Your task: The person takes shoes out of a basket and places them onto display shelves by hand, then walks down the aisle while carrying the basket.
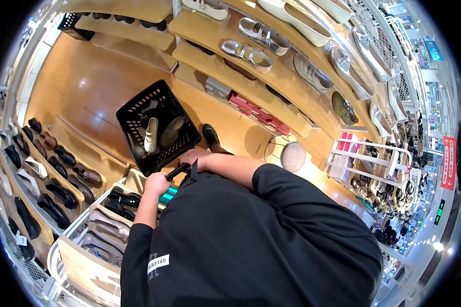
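Left hand (158, 184): fingers clamped on handle (176, 171)
Right hand (195, 157): near handle, fingers' grip unclear
Basket (171, 154): pale shoe (151, 135) inside

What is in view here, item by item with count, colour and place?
basket: one, black, left of centre
handle: one, black, near side of basket
cream shoe: one, cream, in basket
dark shoe: one, brownish, beside the cream shoe
shelves: several, light wood, left and upper right
silver strapped shoes: two, silver, upper centre
pale flats: several, whitish, upper right
olive shoe: one, olive, right end of shelving
display shoes: many, mostly black or brown, left
red boxes: count unclear, red, below upper shelving
sign: one, red, far right
floor: one, orange-brown, beyond basket
shirt: one, black, lower centre
left hand: one, bare, closed on the handle
right hand: one, bare, at the handle
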Motion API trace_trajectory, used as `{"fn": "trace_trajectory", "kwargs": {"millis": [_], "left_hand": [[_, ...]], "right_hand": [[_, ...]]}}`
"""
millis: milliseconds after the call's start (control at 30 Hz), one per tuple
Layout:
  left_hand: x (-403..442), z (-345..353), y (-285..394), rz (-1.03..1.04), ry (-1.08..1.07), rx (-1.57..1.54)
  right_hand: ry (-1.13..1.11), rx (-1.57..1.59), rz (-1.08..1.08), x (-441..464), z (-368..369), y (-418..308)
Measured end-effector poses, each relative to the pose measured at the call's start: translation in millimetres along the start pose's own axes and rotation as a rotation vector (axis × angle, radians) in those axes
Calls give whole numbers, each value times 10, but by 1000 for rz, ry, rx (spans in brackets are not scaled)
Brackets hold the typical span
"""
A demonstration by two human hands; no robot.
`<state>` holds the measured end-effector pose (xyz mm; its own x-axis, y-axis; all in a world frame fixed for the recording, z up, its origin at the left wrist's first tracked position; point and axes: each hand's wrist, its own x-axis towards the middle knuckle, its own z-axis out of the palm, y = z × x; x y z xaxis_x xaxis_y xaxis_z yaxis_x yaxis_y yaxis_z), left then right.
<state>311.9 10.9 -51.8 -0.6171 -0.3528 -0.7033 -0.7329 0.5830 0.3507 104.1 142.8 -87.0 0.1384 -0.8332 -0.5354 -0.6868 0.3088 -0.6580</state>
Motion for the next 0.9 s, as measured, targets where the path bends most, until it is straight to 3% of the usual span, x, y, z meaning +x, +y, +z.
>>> {"fn": "trace_trajectory", "kwargs": {"millis": [133, 300, 400, 600, 700, 900], "left_hand": [[-23, -17, -31, -7, -37, 47], [43, 67, -18, 28, -33, 81], [76, 141, 75, 42, -32, 77], [42, 288, 369, 99, -49, 54], [27, 323, 611, 58, -70, -7], [33, 539, 1193, -80, -61, -160]], "right_hand": [[-66, 37, 30, 2, 87, -13], [90, 70, -19, -96, 147, 33], [56, 44, 48, -295, -48, -35], [56, 32, -160, -391, -34, 405], [100, 44, -270, -489, -71, 683], [-69, 19, -172, -786, -509, 855]]}}
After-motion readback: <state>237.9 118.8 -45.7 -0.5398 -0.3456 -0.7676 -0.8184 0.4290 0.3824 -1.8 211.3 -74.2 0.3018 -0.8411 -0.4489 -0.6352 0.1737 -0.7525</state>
